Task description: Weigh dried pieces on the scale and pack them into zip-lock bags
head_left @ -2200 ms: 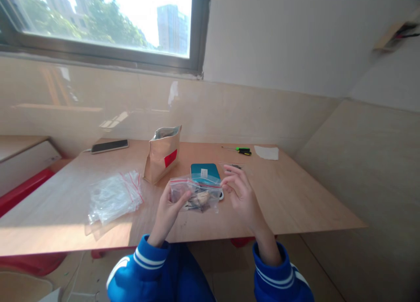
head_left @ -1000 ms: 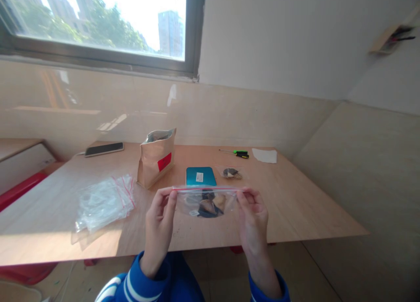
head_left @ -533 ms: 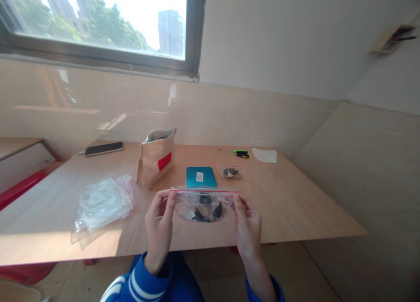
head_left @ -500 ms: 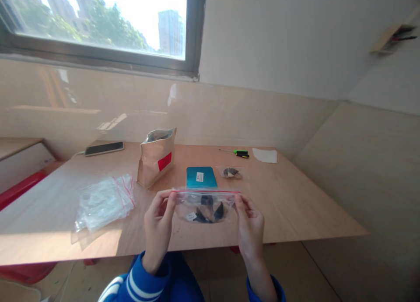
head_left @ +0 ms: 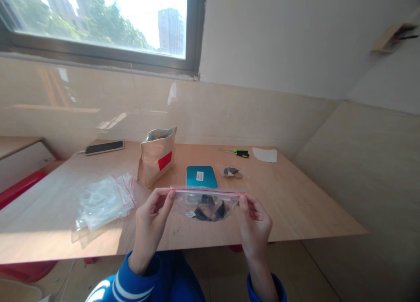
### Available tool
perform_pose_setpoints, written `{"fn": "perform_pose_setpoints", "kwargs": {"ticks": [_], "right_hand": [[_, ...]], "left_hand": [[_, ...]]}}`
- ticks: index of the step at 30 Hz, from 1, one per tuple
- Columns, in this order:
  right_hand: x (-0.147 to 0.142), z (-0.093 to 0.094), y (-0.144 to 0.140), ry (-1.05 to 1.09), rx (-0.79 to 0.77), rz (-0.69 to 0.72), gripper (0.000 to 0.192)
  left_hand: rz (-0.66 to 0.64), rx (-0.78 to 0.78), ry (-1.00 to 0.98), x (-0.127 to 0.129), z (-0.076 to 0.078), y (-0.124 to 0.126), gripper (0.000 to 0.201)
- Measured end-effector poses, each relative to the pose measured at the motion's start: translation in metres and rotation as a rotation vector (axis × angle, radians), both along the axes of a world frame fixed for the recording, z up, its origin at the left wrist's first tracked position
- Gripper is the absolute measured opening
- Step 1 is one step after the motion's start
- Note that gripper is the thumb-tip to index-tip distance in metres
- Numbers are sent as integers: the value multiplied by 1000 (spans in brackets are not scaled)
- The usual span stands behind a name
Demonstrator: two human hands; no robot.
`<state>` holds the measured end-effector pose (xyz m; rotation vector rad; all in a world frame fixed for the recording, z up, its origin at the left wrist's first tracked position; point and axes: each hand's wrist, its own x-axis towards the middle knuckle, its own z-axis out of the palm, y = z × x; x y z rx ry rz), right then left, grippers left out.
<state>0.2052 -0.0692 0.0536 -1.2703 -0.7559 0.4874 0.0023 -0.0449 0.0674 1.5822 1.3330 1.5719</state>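
Observation:
A clear zip-lock bag [head_left: 210, 205] with a red seal line hangs between my hands above the table's near side. Dark, dried-looking pieces and a small white label show through its plastic. My left hand [head_left: 152, 221] pinches the top left corner between thumb and fingers. At the opposite corner my right hand [head_left: 256, 221] pinches the same top edge. Just beyond the bag lies a teal flat box [head_left: 201, 177] with a white label. Another zip-lock bag [head_left: 231, 172] with similar dark pieces rests to the right of that box.
A brown paper pouch [head_left: 154, 162] with a red label stands open at the back. Clear zip-lock bags [head_left: 101, 203] lie piled on the left, with a phone [head_left: 104, 148] behind them. Screwdrivers [head_left: 241, 153] and white paper [head_left: 264, 155] lie at the back right.
My hands have moved apart, the left one leftward and the right one rightward. The bag's top edge is now stretched wider and straighter between them.

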Motion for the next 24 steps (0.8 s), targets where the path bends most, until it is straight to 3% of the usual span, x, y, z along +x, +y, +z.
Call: {"fn": "perform_pose_setpoints", "kwargs": {"ticks": [8, 15, 19, 24], "right_hand": [[-11, 0, 15, 81, 92, 2, 36], [-21, -4, 20, 199, 73, 268, 35], [-21, -4, 17, 278, 43, 386, 39], [-16, -5, 15, 251, 18, 350, 32]], "left_hand": [[55, 0, -111, 12, -6, 4, 21], [-38, -63, -468, 37, -11, 2, 24], [-69, -53, -455, 37, -10, 0, 21], [-108, -98, -433, 28, -8, 2, 22]]}}
